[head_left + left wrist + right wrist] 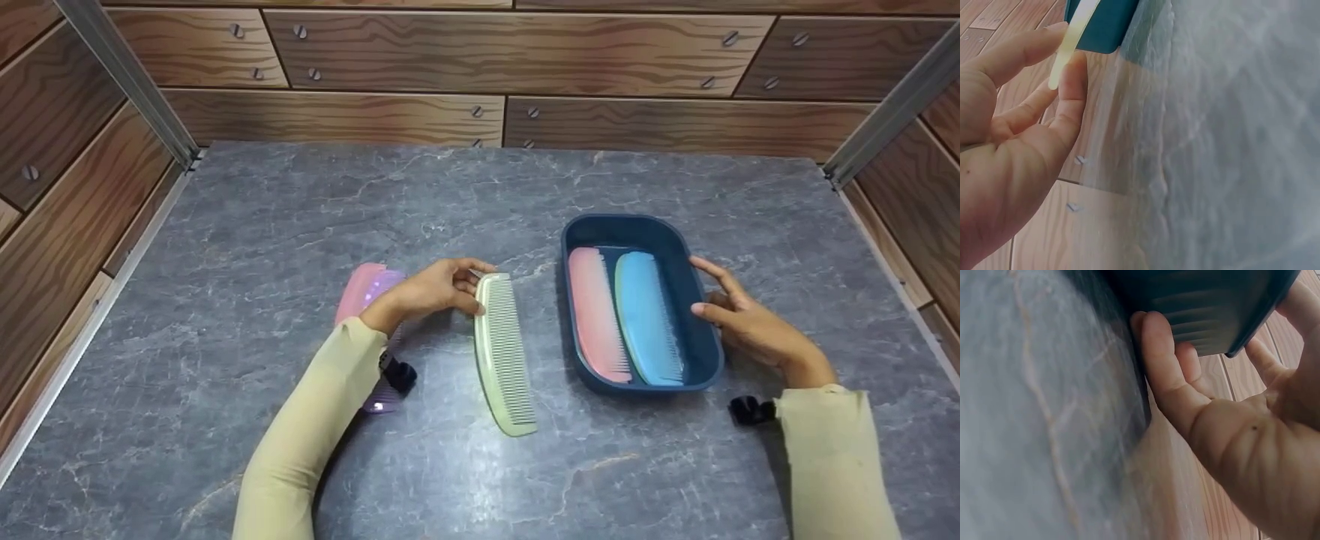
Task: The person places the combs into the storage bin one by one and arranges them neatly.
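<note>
Between thumb and fingers, my left hand [435, 289] pinches the upper end of a pale green comb [499, 356], whose teeth face right. In the left wrist view the comb [1072, 45] appears edge-on between the fingertips. My right hand [757, 330] holds the right side of a dark blue plastic tub [589, 384], with thumb and index finger at its rim. Other fingers of that hand bend against the tub's ribbed outer wall [1196, 304] in the right wrist view. A pink comb [596, 315] and a blue comb [646, 319] lie side by side inside the tub.
Left of the green comb, a pink comb [356, 292] and a purple comb [385, 282] lie on the grey marbled table [465, 480], partly hidden by the left forearm. Wood-patterned panels [397, 52] enclose the table at the back and sides.
</note>
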A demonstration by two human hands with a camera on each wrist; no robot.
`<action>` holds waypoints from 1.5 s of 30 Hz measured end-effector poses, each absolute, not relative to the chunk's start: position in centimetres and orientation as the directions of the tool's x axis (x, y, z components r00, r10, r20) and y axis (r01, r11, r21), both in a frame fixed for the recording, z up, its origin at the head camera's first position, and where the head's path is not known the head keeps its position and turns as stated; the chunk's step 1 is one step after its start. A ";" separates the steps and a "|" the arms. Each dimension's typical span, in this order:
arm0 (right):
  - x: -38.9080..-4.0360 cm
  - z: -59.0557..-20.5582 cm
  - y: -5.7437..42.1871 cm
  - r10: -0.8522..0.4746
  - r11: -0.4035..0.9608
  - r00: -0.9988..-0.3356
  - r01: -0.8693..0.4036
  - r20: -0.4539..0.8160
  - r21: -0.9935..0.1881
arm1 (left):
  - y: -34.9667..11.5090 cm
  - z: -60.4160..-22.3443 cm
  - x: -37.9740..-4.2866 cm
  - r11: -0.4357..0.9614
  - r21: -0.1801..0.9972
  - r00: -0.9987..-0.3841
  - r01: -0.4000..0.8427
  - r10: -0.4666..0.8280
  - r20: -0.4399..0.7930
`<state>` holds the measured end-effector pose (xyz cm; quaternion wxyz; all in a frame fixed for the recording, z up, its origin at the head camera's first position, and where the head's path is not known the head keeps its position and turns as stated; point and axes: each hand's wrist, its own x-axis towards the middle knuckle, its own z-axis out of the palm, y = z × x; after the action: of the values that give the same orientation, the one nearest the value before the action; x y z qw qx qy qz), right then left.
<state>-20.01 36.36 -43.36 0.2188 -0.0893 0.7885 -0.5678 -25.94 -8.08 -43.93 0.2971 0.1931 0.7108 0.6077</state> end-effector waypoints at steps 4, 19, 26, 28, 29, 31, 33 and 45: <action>-20.0 -43.3 36.4 -0.380 0.353 -0.896 0.091 -0.232 -0.931 | -7.8 -43.8 -25.8 0.184 0.980 -0.775 -0.082 0.607 -0.179; -20.0 -43.5 36.3 -0.334 0.423 -0.912 0.081 -0.238 -0.902 | -7.1 -43.5 -25.3 0.245 0.968 -0.803 -0.055 0.565 -0.188; -20.0 -43.3 36.2 -0.339 0.442 -0.907 0.080 -0.248 -0.894 | -7.0 -43.0 -25.1 0.236 0.970 -0.798 -0.053 0.575 -0.183; -20.0 -43.3 36.2 -0.341 0.444 -0.906 0.082 -0.253 -0.892 | -7.0 -42.9 -25.0 0.223 0.973 -0.799 -0.053 0.575 -0.176; -20.0 -43.3 36.2 -0.338 0.448 -0.906 0.083 -0.254 -0.890 | -6.9 -42.9 -24.9 0.213 0.975 -0.801 -0.057 0.574 -0.172; -20.0 -43.3 36.2 -0.332 0.453 -0.907 0.086 -0.257 -0.887 | -6.9 -42.8 -24.7 0.183 0.980 -0.803 -0.074 0.572 -0.168; -20.0 -43.3 36.2 -0.328 0.458 -0.908 0.089 -0.261 -0.884 | -6.8 -42.9 -24.5 0.150 0.984 -0.801 -0.094 0.576 -0.164; -20.1 -43.3 36.2 -0.321 0.481 -0.911 0.079 -0.260 -0.873 | -6.5 -41.9 -23.5 0.055 0.993 -0.827 -0.104 0.550 -0.117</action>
<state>-20.11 36.16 -43.34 0.1985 -0.0721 0.8374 -0.5042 -23.47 -6.50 -41.93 0.2450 0.1631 0.6837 0.6678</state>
